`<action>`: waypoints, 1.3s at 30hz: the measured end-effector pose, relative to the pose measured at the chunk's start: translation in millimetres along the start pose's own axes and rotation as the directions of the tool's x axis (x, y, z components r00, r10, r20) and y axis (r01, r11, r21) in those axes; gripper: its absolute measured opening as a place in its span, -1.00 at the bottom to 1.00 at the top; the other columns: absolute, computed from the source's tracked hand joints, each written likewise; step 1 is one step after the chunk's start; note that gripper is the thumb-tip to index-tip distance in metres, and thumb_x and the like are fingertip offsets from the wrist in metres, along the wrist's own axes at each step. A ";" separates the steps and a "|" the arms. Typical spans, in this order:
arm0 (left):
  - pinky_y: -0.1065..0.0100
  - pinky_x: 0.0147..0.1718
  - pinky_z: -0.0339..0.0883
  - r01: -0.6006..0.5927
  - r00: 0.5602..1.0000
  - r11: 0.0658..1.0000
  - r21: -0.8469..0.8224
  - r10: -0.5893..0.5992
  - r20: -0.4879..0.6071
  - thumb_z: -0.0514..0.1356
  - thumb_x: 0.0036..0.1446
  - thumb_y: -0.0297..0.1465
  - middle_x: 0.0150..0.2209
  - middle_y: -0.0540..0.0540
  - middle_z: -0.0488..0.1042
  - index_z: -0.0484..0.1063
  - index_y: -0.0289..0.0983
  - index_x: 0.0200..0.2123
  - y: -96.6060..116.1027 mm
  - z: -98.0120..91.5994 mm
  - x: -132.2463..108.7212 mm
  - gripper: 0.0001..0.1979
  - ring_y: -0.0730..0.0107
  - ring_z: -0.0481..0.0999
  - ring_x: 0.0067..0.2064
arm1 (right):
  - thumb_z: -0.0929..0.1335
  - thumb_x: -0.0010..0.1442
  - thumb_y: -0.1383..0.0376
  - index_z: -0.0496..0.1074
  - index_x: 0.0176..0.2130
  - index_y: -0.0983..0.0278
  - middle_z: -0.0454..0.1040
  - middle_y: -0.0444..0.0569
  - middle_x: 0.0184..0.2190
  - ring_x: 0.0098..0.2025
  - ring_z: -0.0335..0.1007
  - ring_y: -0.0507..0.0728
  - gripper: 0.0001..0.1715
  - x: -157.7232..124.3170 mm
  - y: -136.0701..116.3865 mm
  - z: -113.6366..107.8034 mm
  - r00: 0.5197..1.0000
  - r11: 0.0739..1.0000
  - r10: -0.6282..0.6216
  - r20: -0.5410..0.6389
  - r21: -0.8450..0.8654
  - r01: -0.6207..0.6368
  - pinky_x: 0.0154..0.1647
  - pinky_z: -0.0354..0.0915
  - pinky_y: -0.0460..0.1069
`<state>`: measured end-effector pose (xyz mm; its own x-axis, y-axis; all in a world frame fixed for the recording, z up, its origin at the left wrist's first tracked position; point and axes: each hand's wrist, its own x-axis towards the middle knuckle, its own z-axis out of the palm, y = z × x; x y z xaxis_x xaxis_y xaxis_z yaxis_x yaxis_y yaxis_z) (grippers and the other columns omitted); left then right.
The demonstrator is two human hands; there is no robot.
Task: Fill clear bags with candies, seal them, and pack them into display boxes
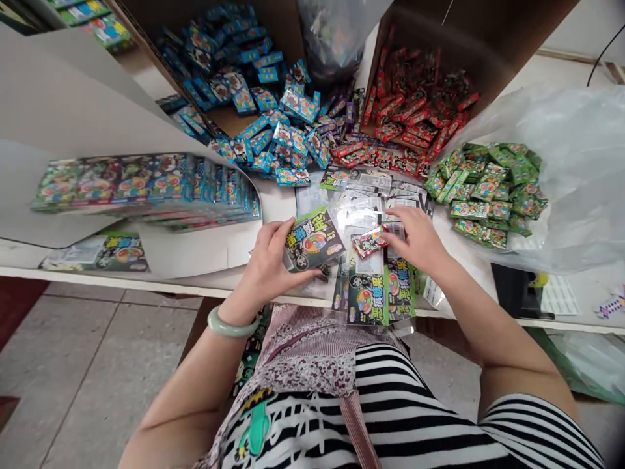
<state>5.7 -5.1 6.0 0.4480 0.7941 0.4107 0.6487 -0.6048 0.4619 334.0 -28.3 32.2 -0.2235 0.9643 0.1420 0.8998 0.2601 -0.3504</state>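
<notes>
My left hand (272, 264) is closed on a black and green printed plastic bag (315, 240), fingers along its left side and thumb at the lower edge. In my right hand (415, 238) is one end of a small red candy packet (370, 241), by the thumb; the index finger reaches out above it. The packet is just right of the bag, over a spread of clear plastic bags (359, 205). More black and green printed bags (367, 298) lie at the table's front edge below my right hand.
Blue packets (293, 140) spill from a cardboard box at the back; red packets (415, 124) fill another box. Green packets (488, 189) lie on a plastic sheet (581, 176) to the right. Stacked, joined packets (166, 182) stand at left. Purple packets (342, 107) lie between the boxes.
</notes>
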 end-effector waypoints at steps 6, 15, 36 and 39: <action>-0.14 0.18 0.34 0.021 0.999 1.000 0.008 -0.022 0.033 0.40 -0.09 0.12 0.11 -0.30 0.31 0.07 -0.24 0.36 1.8 8.6 3.1 0.08 -0.11 0.39 0.15 | 0.48 0.04 -0.15 0.23 0.27 0.37 0.29 0.39 0.25 0.29 0.19 0.58 0.03 -23.7 -34.4 29.1 0.976 0.974 0.216 0.002 -0.074 -0.216 0.24 0.18 0.46; -0.14 0.20 0.33 -0.009 0.990 1.000 -0.008 0.010 0.137 0.43 -0.07 0.03 0.14 -0.34 0.28 0.06 -0.27 0.37 8.0 1.8 3.8 0.06 -0.13 0.36 0.18 | 0.44 0.11 0.19 0.14 0.32 0.12 0.28 0.11 0.32 0.36 0.19 0.40 -0.15 -17.3 -15.5 -19.7 0.973 0.970 -0.151 -0.177 0.163 0.180 0.35 0.13 0.38; -0.18 0.20 0.30 -0.153 0.951 0.977 -0.151 0.187 0.246 0.42 -0.07 0.05 0.18 -0.40 0.27 0.03 -0.27 0.39 18.7 12.1 12.8 0.09 -0.20 0.32 0.24 | 0.44 0.17 0.13 0.08 0.41 0.11 0.06 0.05 0.46 0.46 0.03 0.38 -0.07 7.4 -36.1 -52.5 0.893 0.927 -0.348 0.286 0.246 0.282 0.40 0.12 0.39; -0.19 0.20 0.30 -0.100 0.963 0.985 -0.141 0.131 0.234 0.43 -0.08 0.05 0.17 -0.37 0.28 0.03 -0.23 0.38 20.0 12.2 9.2 0.08 -0.17 0.34 0.22 | 0.46 0.16 0.03 0.10 0.39 0.15 0.14 0.12 0.42 0.44 0.06 0.41 -0.05 5.0 -35.4 -41.9 0.934 0.930 -0.306 0.187 0.268 0.251 0.39 0.12 0.38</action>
<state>30.3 -9.1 9.4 0.6607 0.6996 0.2720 0.5078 -0.6834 0.5244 316.7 -34.7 84.2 -0.5539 0.8299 0.0665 0.6803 0.4972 -0.5385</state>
